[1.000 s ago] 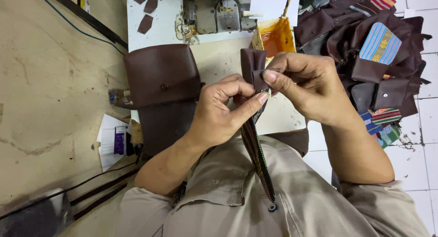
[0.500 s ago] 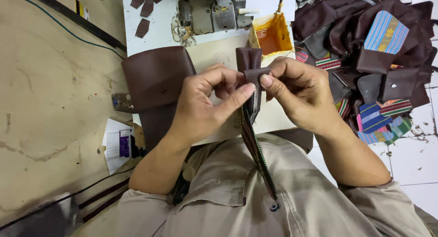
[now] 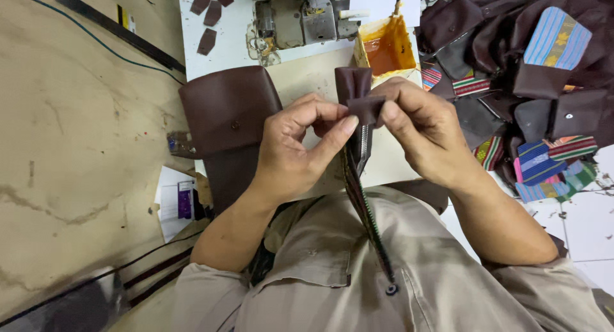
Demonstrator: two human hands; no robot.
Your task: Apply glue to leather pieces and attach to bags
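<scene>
Grip: the left hand [image 3: 291, 150] and the right hand [image 3: 428, 131] met on a small brown leather piece [image 3: 358, 95]; thumbs and forefingers of both were pinched shut on its folded lower edge, the left from one side, the right from the other
Leather piece: held upright in the air between the two hands, its upper end standing free above the fingertips
Zipper strip [image 3: 364, 204]: hung straight down from the pinch, past the wrists and over the beige shirt [image 3: 332, 274]; its lower end lay against the shirt
Left of the grip: a larger brown leather pouch [image 3: 227, 111] with a snap lay flat on the table [image 3: 300, 70], just beside the left hand's knuckles
Beyond the grip: a yellow tub of orange glue [image 3: 387, 47] stood on the table, near the top of the held piece; a sewing machine [image 3: 300, 15] farther off
Right of the grip: a heap of dark leather pouches with striped cloth panels [image 3: 531, 83] lay behind the right hand; well apart from the pinch
</scene>
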